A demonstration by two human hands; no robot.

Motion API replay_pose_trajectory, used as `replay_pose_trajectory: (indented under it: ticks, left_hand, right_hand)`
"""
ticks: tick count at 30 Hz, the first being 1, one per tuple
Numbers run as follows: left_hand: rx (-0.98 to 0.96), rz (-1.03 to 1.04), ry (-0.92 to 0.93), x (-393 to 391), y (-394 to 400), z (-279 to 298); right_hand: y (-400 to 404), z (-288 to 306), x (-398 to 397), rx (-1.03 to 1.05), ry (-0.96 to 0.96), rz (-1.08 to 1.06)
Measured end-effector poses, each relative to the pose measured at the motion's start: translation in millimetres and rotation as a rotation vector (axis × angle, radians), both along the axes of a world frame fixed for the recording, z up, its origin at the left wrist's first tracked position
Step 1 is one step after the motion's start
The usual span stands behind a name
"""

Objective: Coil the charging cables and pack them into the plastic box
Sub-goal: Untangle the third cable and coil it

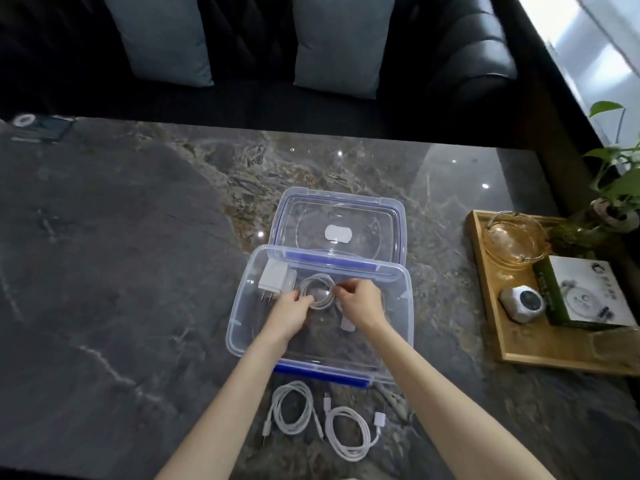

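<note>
Head view: at frame centre, the left hand and right hand each pinch a coiled cable inside the plastic box, beside a charger. Packing is underway. Next, I judge: release, then take the two cables at lower centre on the surface.

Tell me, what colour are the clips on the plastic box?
Blue. The clips on the clear plastic box show best in the head view.

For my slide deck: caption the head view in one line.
Both hands, left and right, set a coiled white cable into the clear plastic box beside a white charger plug; two cables wait outside.
</note>
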State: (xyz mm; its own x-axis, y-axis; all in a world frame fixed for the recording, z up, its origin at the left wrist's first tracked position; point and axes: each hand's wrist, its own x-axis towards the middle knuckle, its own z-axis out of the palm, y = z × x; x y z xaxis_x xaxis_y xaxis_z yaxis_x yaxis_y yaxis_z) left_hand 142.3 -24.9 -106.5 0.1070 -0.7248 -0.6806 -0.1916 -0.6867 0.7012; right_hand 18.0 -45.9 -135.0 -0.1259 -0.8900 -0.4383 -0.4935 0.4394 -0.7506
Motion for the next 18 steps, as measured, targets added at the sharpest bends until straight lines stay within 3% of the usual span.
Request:
replay_pose_trajectory:
  ticks: [5,18]
  left_hand:
    - [0.013,-0.031,-0.028,2.3,3.5,-3.8]
    - [-0.045,-0.417,-0.404,16.6,8.5,8.2]
  right_hand:
    - [-1.7,-4.9,4.3,-0.029,0.014,-0.03]
    - [0.6,3.5,1.4,-0.094,0.012,0.058]
